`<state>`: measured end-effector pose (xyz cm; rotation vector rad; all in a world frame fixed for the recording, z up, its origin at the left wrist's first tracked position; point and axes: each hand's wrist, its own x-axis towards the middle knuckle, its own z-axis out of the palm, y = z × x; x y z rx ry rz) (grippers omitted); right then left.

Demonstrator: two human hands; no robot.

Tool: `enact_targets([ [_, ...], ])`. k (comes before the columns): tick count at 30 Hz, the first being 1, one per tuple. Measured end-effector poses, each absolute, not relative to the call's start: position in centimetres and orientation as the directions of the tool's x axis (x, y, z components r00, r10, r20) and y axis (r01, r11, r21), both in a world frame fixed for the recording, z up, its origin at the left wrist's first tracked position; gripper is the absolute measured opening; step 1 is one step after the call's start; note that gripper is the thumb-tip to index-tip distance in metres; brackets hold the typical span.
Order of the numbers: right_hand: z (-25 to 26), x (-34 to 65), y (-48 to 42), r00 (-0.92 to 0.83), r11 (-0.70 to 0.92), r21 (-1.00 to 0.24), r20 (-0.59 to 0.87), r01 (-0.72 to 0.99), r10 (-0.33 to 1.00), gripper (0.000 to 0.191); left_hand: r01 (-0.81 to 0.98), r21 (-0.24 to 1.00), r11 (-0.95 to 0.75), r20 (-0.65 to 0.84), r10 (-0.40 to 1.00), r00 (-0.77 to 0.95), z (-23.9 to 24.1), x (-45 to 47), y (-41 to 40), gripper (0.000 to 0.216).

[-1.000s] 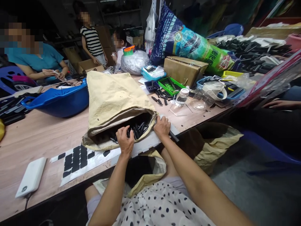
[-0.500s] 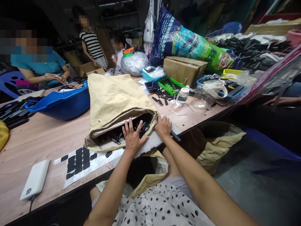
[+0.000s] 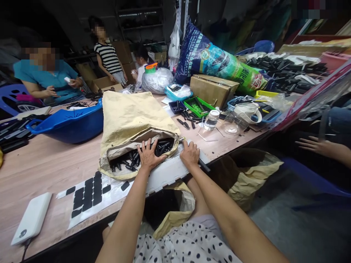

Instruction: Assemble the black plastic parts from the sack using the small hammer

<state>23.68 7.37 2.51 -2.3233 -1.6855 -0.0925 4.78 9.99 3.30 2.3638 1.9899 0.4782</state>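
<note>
A tan paper sack (image 3: 131, 115) lies on its side on the wooden table (image 3: 49, 160), its mouth facing me and full of small black plastic parts (image 3: 128, 160). My left hand (image 3: 148, 155) rests at the sack's mouth with fingers spread flat over the black parts. My right hand (image 3: 189, 153) is closed on the right corner of the sack's mouth, beside a white sheet (image 3: 167, 171) at the table edge. A black rod (image 3: 203, 165) lies just right of that hand.
A blue basin (image 3: 68, 122) sits left of the sack, a white power bank (image 3: 31, 218) and a sheet of black pads (image 3: 89, 191) near the front edge. Trays, a jug and boxes crowd the right. Other people sit across; someone's hand (image 3: 315, 145) shows right. Another sack (image 3: 255, 175) stands below.
My left hand went from curled inside the sack's mouth to spread flat over the parts. More black parts now show at the mouth. My right hand kept its hold.
</note>
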Motion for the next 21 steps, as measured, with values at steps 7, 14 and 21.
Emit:
enact_targets([
  [7, 2.8, 23.9, 7.3, 0.321, -0.289, -0.172, 0.197, 0.942, 0.926, 0.041, 0.912, 0.351, -0.211, 0.326, 0.941, 0.092, 3.1, 4.5, 8.6, 0.098],
  [14, 2.8, 24.3, 7.4, 0.312, -0.276, -0.183, 0.212, 0.944, 0.926, 0.042, 0.85, 0.514, -0.115, 0.543, 0.811, -0.219, 1.2, 1.4, 0.8, 0.042],
  [21, 2.9, 24.4, 7.5, 0.314, -0.28, -0.181, 0.2, 0.943, 0.928, 0.039, 0.871, 0.488, -0.05, 0.469, 0.857, -0.213, 0.4, -1.0, -3.2, 0.025],
])
